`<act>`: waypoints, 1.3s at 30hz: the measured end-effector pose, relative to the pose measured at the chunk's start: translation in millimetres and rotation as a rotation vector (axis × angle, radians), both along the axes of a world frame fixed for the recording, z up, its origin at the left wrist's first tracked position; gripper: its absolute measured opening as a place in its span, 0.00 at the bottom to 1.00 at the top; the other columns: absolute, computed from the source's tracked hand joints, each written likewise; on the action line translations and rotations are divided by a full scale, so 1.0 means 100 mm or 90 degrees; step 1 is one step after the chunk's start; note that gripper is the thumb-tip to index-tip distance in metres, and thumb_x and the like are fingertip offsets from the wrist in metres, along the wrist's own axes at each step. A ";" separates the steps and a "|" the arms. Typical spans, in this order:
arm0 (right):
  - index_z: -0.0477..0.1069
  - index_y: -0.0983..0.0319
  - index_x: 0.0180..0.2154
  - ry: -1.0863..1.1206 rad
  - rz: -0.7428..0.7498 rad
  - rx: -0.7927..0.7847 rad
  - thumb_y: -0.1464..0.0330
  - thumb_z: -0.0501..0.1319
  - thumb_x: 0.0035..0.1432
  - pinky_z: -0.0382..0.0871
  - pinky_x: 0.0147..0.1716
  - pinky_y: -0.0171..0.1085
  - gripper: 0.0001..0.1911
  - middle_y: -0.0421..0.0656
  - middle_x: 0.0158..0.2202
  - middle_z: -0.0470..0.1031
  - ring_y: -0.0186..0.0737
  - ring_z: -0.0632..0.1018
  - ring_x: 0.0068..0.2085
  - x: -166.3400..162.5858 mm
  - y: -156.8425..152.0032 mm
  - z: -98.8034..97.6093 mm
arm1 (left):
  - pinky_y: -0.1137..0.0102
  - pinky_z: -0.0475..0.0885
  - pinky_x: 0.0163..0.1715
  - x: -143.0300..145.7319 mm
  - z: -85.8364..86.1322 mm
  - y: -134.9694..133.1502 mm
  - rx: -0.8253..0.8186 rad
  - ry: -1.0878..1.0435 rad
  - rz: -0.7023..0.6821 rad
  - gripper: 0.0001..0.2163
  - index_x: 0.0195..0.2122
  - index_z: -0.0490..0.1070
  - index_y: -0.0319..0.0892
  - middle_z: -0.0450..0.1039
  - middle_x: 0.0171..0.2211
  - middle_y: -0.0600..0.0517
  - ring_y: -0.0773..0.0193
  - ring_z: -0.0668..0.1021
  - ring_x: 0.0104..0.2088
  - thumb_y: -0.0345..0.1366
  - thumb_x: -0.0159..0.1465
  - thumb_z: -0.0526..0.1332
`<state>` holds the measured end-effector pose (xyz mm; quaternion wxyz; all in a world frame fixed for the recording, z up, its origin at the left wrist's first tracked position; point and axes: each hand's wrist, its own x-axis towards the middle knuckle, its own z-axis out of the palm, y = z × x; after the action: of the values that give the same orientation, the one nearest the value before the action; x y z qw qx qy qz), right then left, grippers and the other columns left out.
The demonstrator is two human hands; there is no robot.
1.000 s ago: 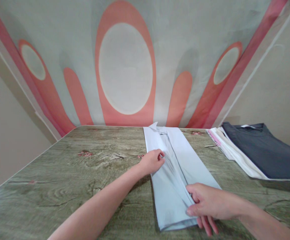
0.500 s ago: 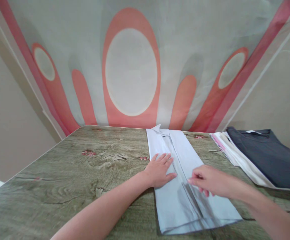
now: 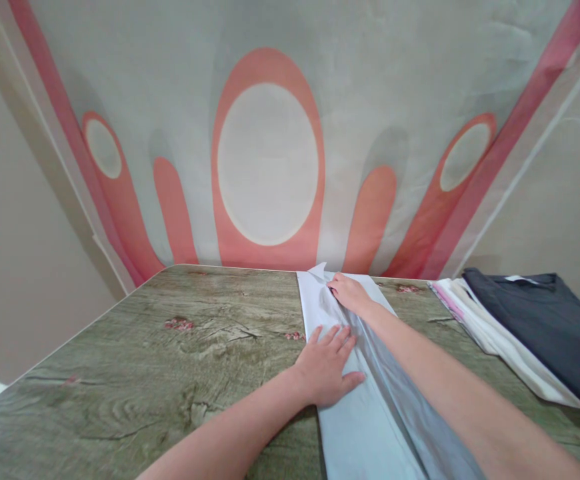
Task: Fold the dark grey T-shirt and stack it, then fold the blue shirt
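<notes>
A pale blue shirt (image 3: 355,400), folded into a long narrow strip, lies on the table with a pointed tip, like a collar corner, at its far end. My left hand (image 3: 327,367) rests flat on its left part, fingers spread. Farther up, near the far end, my right hand (image 3: 350,293) has its fingers closed on the shirt's fabric by the middle opening. Creases run from that grip towards me. My right forearm covers much of the shirt's right side.
The wood-patterned table (image 3: 135,373) meets a wall hanging (image 3: 270,260) with coral shapes at its back edge. To the right lies a stack of folded clothes, a dark grey T-shirt (image 3: 545,327) over white garments (image 3: 490,327).
My right hand has moved from the shirt's near right part up to its far end and taken hold of fabric there. My left hand stays flat on the shirt. The view has tilted slightly up.
</notes>
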<state>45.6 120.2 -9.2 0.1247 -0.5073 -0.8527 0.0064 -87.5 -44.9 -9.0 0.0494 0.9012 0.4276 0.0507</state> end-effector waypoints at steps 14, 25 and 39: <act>0.71 0.64 0.45 -0.022 0.032 0.074 0.77 0.49 0.55 0.58 0.49 0.38 0.19 0.48 0.47 0.72 0.42 0.69 0.48 0.15 0.04 -0.10 | 0.47 0.40 0.57 0.00 0.06 0.00 -0.037 -0.008 -0.017 0.29 0.62 0.47 0.47 0.41 0.64 0.50 0.50 0.46 0.63 0.54 0.64 0.34; 0.58 0.64 0.57 0.098 0.262 -0.059 0.71 0.45 0.61 0.53 0.58 0.46 0.23 0.48 0.59 0.58 0.41 0.60 0.59 0.61 -0.65 -0.34 | 0.49 0.37 0.58 0.02 0.05 -0.04 -0.079 0.006 -0.038 0.35 0.63 0.42 0.37 0.38 0.64 0.45 0.52 0.43 0.63 0.57 0.63 0.34; 0.47 0.58 0.62 0.081 0.171 -0.152 0.59 0.49 0.62 0.47 0.60 0.49 0.29 0.45 0.64 0.47 0.45 0.51 0.62 1.13 -2.04 -0.21 | 0.42 0.38 0.54 0.02 0.08 -0.03 -0.107 0.032 -0.051 0.29 0.62 0.42 0.54 0.34 0.65 0.49 0.45 0.41 0.62 0.59 0.62 0.37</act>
<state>159.0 -83.7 -29.8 0.1150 -0.3987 -0.8963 0.1565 -85.3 -47.8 -1.4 0.1158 0.9114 0.3948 -0.0102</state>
